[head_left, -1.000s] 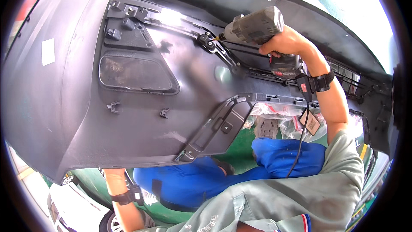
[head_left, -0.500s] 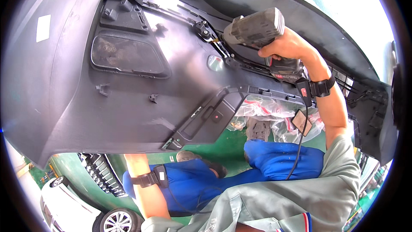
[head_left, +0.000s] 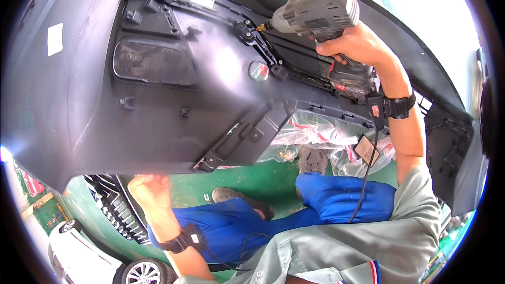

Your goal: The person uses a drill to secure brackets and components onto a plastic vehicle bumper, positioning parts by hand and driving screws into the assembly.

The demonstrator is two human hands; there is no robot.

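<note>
Driver: grey pistol-shaped power driver (head_left: 318, 14) over the upper middle of the panel, nose pointing left, black-and-red battery (head_left: 351, 80) at the foot of its handle.
Right hand: right hand (head_left: 351, 48) wrapped round the driver's handle, thumb toward the panel side.
Bit: gold-coloured bit (head_left: 261, 28), tip just beside the black bracket (head_left: 246, 32) on the panel.
Panel: large black moulded panel (head_left: 152, 142) across the view, inner side up, white label (head_left: 54, 39) near its left end.
Left hand: left hand (head_left: 149, 189) at the panel's lower edge; fingers partly hidden there, can't tell if they grip it.
Wrists: black strap (head_left: 401, 107) on the right with a cable (head_left: 369, 173) running down; another black band (head_left: 176, 243) on the left.
Below: green floor (head_left: 192, 184), clear plastic bags (head_left: 310, 132) beyond the panel's lower edge.
Lower left: white car (head_left: 79, 257).
</note>
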